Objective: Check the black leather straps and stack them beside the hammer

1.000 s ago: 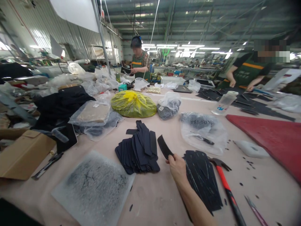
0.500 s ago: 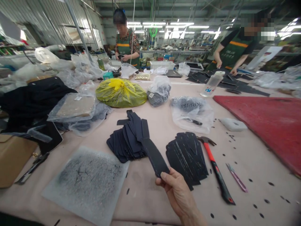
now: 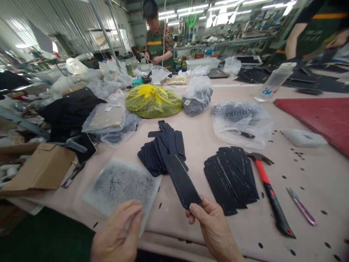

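Observation:
My right hand (image 3: 211,222) pinches the lower end of a dark strip (image 3: 183,182) between thumb and fingers. The strip slants up and left, its far end in front of a fanned pile of dark strips (image 3: 152,156). Just right of it lies a second pile of dark strips (image 3: 231,178) with pale, whitish streaks. My left hand (image 3: 118,231) is at the lower front, over the near edge of a speckled translucent sheet (image 3: 117,182). Its fingers are drawn together toward the thumb; whatever they hold, if anything, cannot be made out.
A hammer (image 3: 269,193) and pink thread snips (image 3: 302,209) lie at right, near a red board (image 3: 316,120). Behind are a yellow bag (image 3: 154,103), a clear bottle (image 3: 275,82) and plastic bags. An open carton (image 3: 43,167) stands left. Two people in green aprons stand across the table.
My left hand has come into view at the lower front. The right hand still grips the strip, now more squarely facing me. The view has swung, shifting the table's things.

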{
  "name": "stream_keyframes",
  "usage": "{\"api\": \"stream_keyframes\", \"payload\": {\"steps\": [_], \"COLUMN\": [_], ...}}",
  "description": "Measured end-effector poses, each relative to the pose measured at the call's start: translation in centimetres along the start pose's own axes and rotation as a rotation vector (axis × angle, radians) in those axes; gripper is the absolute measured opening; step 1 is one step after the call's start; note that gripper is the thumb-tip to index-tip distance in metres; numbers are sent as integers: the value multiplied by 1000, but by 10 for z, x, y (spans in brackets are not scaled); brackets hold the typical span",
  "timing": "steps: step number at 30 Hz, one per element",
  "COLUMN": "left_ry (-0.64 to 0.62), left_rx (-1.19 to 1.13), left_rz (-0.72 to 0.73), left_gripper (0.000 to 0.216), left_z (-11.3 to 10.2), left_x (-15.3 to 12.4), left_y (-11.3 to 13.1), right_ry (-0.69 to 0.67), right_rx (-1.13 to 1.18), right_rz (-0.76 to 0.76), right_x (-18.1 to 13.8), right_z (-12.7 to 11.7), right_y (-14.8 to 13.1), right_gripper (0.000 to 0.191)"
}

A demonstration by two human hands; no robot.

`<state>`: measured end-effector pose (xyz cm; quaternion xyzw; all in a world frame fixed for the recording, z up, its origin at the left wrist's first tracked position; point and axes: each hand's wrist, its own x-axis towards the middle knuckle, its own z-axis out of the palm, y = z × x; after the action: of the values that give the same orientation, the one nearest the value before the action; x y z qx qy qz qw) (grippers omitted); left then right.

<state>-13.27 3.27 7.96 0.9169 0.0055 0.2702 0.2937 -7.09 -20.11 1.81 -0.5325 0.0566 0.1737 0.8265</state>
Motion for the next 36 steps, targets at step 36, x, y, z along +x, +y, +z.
{"api": "stream_keyframes", "payload": {"steps": [36], "left_ry": [-328], "left_rx": [-194], "left_rz": [191], "left_gripper": [21], "left_z": [96], "left_x": [-4], "left_y": [74], "right_ry": [61], "right_rx": [-521], "right_rz": [-270], "right_x": [-27], "right_z": [-13], "right_y": [1], "right_gripper": [18]}}
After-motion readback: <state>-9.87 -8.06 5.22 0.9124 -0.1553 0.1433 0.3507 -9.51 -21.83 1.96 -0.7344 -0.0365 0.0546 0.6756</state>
